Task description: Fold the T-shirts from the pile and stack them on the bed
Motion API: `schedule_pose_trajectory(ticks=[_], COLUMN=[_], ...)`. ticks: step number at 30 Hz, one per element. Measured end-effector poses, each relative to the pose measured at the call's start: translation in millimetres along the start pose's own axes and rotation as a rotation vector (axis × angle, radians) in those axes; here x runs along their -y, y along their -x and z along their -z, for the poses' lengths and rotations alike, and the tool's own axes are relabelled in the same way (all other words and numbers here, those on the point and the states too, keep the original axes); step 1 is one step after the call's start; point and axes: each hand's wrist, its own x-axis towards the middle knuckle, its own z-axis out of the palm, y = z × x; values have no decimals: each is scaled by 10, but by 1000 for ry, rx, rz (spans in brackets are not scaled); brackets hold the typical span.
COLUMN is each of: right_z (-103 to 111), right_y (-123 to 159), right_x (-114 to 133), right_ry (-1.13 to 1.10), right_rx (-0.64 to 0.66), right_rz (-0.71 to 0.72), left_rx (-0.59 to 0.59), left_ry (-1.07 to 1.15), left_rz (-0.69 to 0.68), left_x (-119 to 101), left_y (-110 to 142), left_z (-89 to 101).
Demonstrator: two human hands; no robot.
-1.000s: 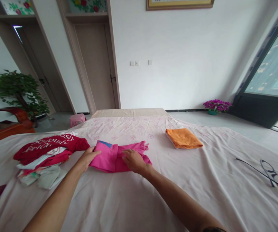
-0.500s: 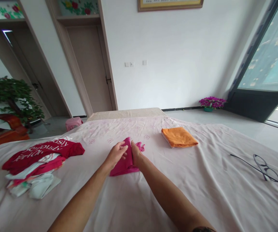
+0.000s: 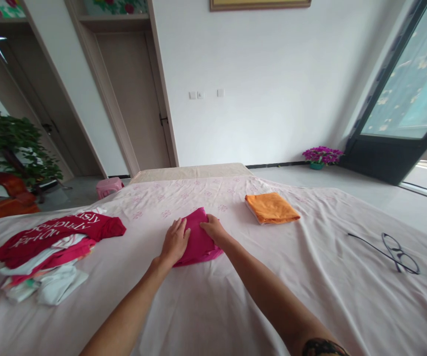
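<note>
A bright pink folded garment lies on the bed sheet in front of me, its kind not clear from the folds. My left hand rests flat along its left side, fingers stretched out. At the right edge, my right hand has its fingers curled and pressed on the cloth; part of the fingertips is hidden. To the right sits an orange folded cloth, apart from both hands.
A heap with a red printed shirt and white clothes lies at left. Black-framed glasses rest on the sheet at right. Beyond the bed are a pink stool and purple flowers.
The pink garment's upper layer now lies flatter and wider across the top. My left hand has come down onto its left side, and my right hand has gone from upright to curled at the right edge.
</note>
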Motion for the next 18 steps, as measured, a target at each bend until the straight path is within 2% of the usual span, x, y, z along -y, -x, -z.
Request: schedule_pose_trajectory(ticks=[7,12,18], right_z=[144,170,227], right_y=[22,13,48], right_x=[-144,-308,-353], right_ry=[86,277,400], right_rx=[-128,-223,-205], right_rz=[-22,33,20], left_rx=[100,73,34], left_ry=[-260,-283,-197], left_rz=[-22,-14,-21], left_x=[-247,-260,-229], left_y=[12,43,69], left_z=[-187,-284,-379])
